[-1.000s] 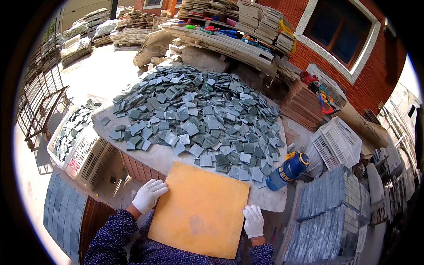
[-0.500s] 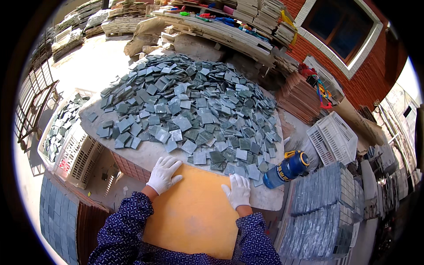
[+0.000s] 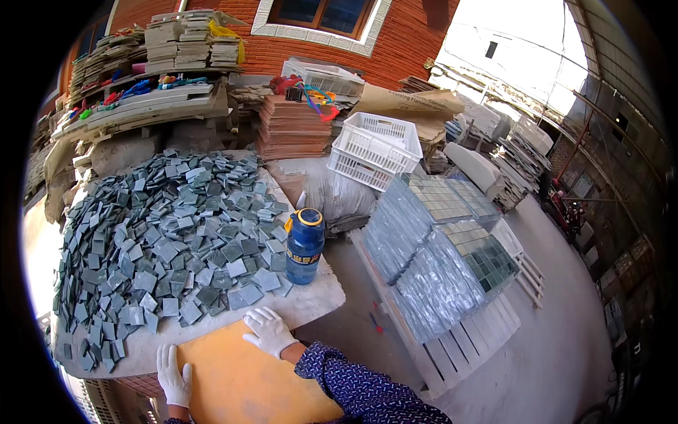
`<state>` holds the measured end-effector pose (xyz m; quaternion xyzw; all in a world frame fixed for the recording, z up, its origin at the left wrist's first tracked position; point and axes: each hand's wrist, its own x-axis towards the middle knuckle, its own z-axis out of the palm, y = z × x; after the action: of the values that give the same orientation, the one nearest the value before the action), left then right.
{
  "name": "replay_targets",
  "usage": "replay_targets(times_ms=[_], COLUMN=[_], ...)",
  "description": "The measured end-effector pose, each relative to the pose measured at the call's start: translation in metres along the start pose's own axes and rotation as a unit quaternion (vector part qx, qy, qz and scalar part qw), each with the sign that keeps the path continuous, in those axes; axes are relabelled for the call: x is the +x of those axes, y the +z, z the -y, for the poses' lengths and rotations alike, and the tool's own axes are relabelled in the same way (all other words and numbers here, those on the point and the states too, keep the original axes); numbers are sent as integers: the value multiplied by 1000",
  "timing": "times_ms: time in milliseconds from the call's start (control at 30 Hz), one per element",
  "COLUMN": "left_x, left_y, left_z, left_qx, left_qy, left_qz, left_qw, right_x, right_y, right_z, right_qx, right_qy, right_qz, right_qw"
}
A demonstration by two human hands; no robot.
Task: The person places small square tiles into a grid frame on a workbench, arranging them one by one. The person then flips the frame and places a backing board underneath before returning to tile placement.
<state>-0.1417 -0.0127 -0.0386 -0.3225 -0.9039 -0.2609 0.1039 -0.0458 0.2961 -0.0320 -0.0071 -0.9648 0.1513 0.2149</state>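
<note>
A flat orange-yellow board (image 3: 247,378) lies at the front edge of a pale stone-topped table (image 3: 319,298). My left hand (image 3: 174,376), in a white glove, rests at the board's far left corner with its fingers stretched out. On the far right corner lies my right hand (image 3: 270,332), also white-gloved, its fingers extended over the edge. Neither hand holds a loose object. Just beyond them spreads a large heap of small grey-green square stone tiles (image 3: 166,240). Right of the heap a blue bottle with a yellow-rimmed lid (image 3: 305,247) stands upright on the table.
To the right, plastic-wrapped tile stacks (image 3: 441,247) sit on a wooden pallet (image 3: 452,346). White plastic crates (image 3: 378,152) and a pile of reddish-brown sheets (image 3: 293,127) are behind the table. Stacked stone slabs (image 3: 169,46) rise at the back left, before a red brick wall (image 3: 406,49).
My view has swung to the right, bringing the wrapped tile stacks and yard further in. Both hands remain at the board's far corners.
</note>
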Motion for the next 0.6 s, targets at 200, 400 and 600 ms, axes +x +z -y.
replay_targets(times_ms=[200,400,600], left_x=[1,15,13], left_y=[1,-3,-64], left_z=[14,7,-17], left_qx=[-62,-124,-424], left_qy=[8,-36,-12], left_qz=[-31,-57,-193], left_qw=[998,990,885], right_x=[-20,-7,12], right_y=[-3,-23,-107], right_z=[4,-3,-3], right_qx=[24,82,483], right_qy=[72,128,157], right_qz=[-32,43,-20], right_qw=[997,987,861])
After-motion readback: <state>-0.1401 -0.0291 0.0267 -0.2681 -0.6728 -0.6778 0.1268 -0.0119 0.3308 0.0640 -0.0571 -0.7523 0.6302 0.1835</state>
